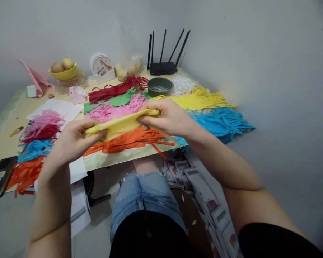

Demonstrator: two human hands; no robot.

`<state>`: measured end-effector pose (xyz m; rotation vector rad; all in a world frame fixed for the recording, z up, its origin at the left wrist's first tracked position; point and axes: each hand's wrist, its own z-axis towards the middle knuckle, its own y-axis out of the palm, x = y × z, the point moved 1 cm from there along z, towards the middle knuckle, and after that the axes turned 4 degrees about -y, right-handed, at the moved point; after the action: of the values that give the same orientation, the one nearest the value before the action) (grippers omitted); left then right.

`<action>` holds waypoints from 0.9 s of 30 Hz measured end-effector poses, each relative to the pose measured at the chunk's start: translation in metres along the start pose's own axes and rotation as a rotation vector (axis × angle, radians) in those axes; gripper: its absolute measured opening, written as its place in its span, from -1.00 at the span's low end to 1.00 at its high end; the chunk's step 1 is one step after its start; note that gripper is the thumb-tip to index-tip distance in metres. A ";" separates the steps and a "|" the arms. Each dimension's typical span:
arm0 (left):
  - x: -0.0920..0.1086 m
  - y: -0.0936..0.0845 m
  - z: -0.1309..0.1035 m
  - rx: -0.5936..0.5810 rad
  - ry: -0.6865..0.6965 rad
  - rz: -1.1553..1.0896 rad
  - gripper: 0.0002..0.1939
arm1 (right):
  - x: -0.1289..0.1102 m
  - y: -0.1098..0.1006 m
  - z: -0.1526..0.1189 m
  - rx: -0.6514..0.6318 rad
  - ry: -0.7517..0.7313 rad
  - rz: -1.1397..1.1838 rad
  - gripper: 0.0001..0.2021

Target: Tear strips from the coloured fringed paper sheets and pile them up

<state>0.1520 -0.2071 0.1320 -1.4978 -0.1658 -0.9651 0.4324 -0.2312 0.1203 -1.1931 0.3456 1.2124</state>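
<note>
A folded strip of yellow tissue paper [120,123] is stretched between my two hands above the table's front edge. My left hand [76,138] pinches its left end, thumb underneath. At the other end, my right hand [160,116] grips it between thumb and fingers. Beneath the strip lies fringed orange paper [129,139]. Pink fringed paper [115,111] is just behind it. Fringed yellow paper [201,99] and blue fringed paper [220,123] spread out to the right of my right hand.
Dark red fringe [115,89], green paper [118,100] and a dark bowl [160,87] lie farther back. A black router [163,67] stands by the wall. On the left are a phone [1,177] and a tassel pile [34,148]. Packets [204,190] cover floor at right.
</note>
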 end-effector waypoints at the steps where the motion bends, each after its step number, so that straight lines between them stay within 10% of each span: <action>1: -0.006 -0.004 -0.002 -0.005 -0.014 0.045 -0.69 | 0.001 0.000 -0.001 0.019 0.006 0.000 -0.86; 7: 0.003 -0.001 -0.004 0.089 0.146 0.282 -0.40 | 0.002 0.007 0.000 -0.001 -0.026 -0.136 -0.88; 13: 0.024 0.018 0.012 -0.106 0.061 0.044 -0.67 | -0.002 0.008 -0.003 0.001 0.003 -0.062 -0.89; 22: -0.001 0.031 0.004 0.075 -0.070 -0.738 -0.85 | 0.014 0.016 -0.011 0.117 -0.017 0.430 -0.87; 27: 0.000 0.037 0.001 0.101 -0.017 -0.807 -0.93 | 0.018 0.016 -0.013 0.112 -0.034 0.435 -0.91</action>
<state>0.1751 -0.2139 0.1041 -1.3508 -0.8653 -1.5461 0.4302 -0.2341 0.0932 -1.0278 0.6632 1.5628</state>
